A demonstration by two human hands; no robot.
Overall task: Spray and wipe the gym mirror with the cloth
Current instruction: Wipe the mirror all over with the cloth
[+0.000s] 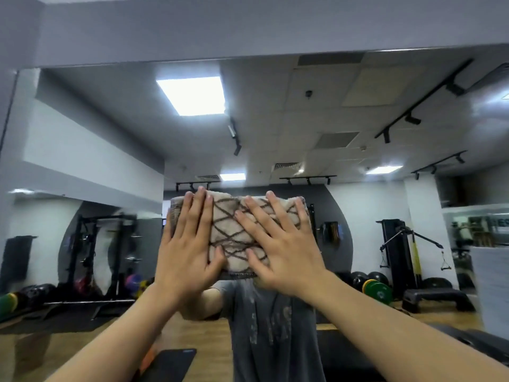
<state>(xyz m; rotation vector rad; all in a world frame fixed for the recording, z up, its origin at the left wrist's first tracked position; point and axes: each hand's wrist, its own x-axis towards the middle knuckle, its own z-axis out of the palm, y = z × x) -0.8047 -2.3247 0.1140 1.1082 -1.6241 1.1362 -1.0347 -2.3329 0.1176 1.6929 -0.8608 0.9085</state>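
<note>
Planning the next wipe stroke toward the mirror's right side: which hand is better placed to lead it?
Probably the right hand: it lies flat on the right half of the beige, brown-lined cloth, nearer that side; the left hand presses the left half.

dim, cool indoor light from the ceiling panels [192, 95] reflected in the mirror [82, 161] (the nearest one blown out white); soft overall focus, right edge smeared, straight lines bowed by the wide lens.

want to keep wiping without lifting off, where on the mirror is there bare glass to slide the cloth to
Bare mirror lies above the cloth, up to the wall edge, and wide to either side of it. The cloth itself is crowded: the left hand and the right hand both press flat on it, fingers spread. Below, both forearms cross the view.
</note>
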